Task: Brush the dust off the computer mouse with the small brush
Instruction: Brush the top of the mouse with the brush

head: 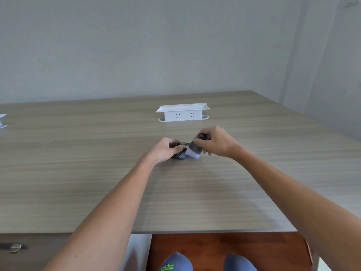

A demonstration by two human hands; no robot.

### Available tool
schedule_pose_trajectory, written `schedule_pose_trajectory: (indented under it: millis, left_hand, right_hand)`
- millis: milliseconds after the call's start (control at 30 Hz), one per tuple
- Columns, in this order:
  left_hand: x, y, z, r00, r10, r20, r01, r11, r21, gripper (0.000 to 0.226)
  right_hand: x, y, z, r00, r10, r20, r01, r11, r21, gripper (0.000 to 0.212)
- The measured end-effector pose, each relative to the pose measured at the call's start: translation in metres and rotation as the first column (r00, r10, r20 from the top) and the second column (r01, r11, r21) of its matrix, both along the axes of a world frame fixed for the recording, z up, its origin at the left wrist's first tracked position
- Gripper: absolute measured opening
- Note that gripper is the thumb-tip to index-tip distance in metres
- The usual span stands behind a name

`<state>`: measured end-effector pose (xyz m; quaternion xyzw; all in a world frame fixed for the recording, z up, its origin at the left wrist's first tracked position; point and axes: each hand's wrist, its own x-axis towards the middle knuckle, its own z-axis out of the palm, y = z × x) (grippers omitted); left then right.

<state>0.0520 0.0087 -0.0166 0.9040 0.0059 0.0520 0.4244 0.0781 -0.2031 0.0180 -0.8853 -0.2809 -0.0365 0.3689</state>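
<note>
From the head view, the person reaches both bare arms out over a wood-grain table (175, 192), and the work sits well out from the near edge. The dark computer mouse (180, 155) lies flat on the tabletop, between the two hands. The left hand (166, 150) is curled over its left side and top, fingers clasped on it to pin it down. The right hand (214, 142) is clenched around the dark handle of the small brush (195, 148), which is tilted, its knob pointing up and away and its pale bristles angled down to the left, touching the mouse's right flank. The brush head is slightly blurred, so it appears to be mid-stroke; no dust is visible at this distance.

To do this step well, the steadying hand should probably press just enough to stop the mouse sliding, and shift aside so that the covered buttons can be reached too. Light strokes in one direction, away from the body and off the mouse's edge, would likely carry dust clear rather than push it into the seams.

Behind the hands, well apart, a white socket box (182, 112) stands on the table against a plain wall.
</note>
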Motion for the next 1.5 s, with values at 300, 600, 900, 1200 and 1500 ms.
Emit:
schedule_pose_trajectory:
  millis: [300,600,900,1200,1500]
  left_hand:
    - [0.002,0.002,0.0,1.0,0.007,0.003,-0.007,1.0,0.012,0.019]
    - [0.001,0.001,0.001,1.0,0.004,0.001,-0.004,1.0,0.007,0.019]
    - [0.0,0.0,0.001,1.0,0.012,-0.002,-0.012,1.0,-0.003,0.021]
    - [0.002,0.002,-0.002,1.0,0.0,0.008,0.0,1.0,-0.02,0.019]
    - [0.002,0.001,-0.004,0.999,0.043,0.0,-0.043,0.997,-0.065,0.037]
  right_hand:
    - [-0.005,0.006,-0.004,0.998,0.024,-0.064,-0.023,1.0,0.017,0.018]
    - [-0.006,0.009,-0.005,1.0,-0.002,-0.026,0.002,1.0,0.012,0.02]
    - [-0.008,0.01,-0.009,0.998,0.015,-0.067,-0.013,0.999,0.032,0.021]
    - [-0.007,0.003,-0.009,0.995,-0.001,-0.103,0.012,0.994,0.106,0.022]
    - [0.001,-0.007,-0.01,0.991,-0.117,-0.059,0.125,0.98,0.155,0.018]
